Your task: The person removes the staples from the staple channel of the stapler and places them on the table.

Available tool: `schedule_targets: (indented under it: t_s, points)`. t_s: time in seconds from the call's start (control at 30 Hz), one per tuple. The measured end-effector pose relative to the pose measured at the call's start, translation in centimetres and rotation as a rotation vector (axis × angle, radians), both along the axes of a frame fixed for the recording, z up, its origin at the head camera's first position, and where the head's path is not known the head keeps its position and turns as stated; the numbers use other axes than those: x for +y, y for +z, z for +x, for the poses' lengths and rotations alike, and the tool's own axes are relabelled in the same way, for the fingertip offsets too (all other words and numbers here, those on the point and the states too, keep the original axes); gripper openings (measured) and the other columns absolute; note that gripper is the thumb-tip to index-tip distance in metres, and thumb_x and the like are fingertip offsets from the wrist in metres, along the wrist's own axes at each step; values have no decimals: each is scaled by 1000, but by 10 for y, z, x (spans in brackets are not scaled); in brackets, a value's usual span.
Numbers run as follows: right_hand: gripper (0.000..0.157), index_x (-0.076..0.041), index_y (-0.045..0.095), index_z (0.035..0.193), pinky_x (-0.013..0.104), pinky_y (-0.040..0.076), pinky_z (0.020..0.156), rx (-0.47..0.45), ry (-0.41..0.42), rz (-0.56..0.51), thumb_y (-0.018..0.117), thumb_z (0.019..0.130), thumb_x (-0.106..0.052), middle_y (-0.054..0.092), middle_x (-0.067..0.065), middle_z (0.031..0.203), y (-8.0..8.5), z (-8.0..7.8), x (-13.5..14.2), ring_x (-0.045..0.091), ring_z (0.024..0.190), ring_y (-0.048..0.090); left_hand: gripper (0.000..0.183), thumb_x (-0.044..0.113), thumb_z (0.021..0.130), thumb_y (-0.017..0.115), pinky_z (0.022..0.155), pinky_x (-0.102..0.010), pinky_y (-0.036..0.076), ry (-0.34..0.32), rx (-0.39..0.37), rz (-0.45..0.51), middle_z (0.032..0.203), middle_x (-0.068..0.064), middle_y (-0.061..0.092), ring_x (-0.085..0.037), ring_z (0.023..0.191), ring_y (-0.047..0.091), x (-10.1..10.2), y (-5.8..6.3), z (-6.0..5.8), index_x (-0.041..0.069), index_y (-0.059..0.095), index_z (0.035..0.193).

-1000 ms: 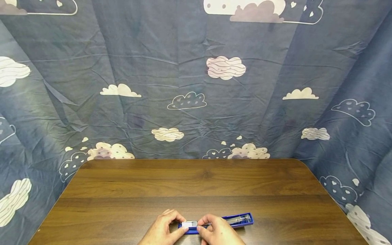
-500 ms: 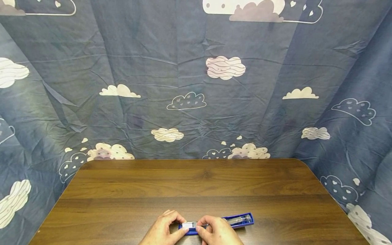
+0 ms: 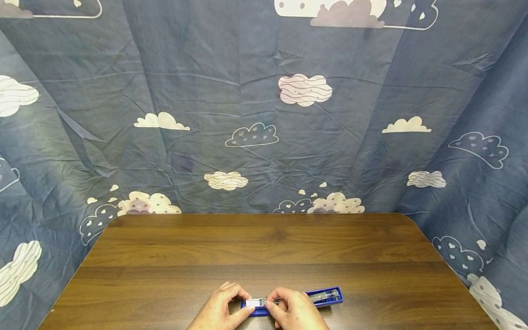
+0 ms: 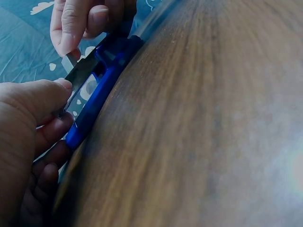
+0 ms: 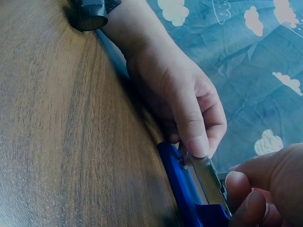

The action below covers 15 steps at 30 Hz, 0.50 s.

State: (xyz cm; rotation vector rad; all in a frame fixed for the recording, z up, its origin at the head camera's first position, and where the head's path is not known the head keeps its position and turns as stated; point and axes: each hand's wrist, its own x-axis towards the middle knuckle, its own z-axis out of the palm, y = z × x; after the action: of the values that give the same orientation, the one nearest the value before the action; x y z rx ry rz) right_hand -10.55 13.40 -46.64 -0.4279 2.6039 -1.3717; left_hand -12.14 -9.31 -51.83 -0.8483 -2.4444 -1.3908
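Note:
A blue stapler lies folded open on the table, its metal magazine facing up. My left hand pinches the magazine near the stapler's left end, thumb in front and fingers behind. In the left wrist view the left thumb lies against the metal side, with the fingers around the end of the blue base. My right hand holds a small grey strip of staples at the magazine, between thumb and index finger. The stapler's opened top half extends out to the right behind the right hand.
The brown wooden table stretches beyond and to both sides of the hands. A dark blue curtain printed with clouds hangs behind its far edge. A black wrist camera sits on the left wrist.
My right fingertips shift slightly left, then back a little to the right along the magazine. The left hand and stapler stay nearly in place.

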Motion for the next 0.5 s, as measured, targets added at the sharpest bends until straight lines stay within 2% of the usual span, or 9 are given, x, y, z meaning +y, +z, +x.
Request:
schedule_targets:
  t_s: [0.4,0.5]
  points:
    - [12,-20,67,83,17,29,43,67,-21,22,72,93,-21,46,-19,55,0,-1,2,-6,45,37,17,20,86,83,73,-21,46,-15,65,12,88,15,66,0,86,55,1,-1,0,25,68,94]
    - [11,-20,67,83,17,28,43,55,-25,-12,73,93,-22,46,-18,57,3,-1,2,-6,46,36,17,21,86,82,74,-21,46,-15,66,18,88,16,66,0,86,55,1,-1,0,26,68,94]
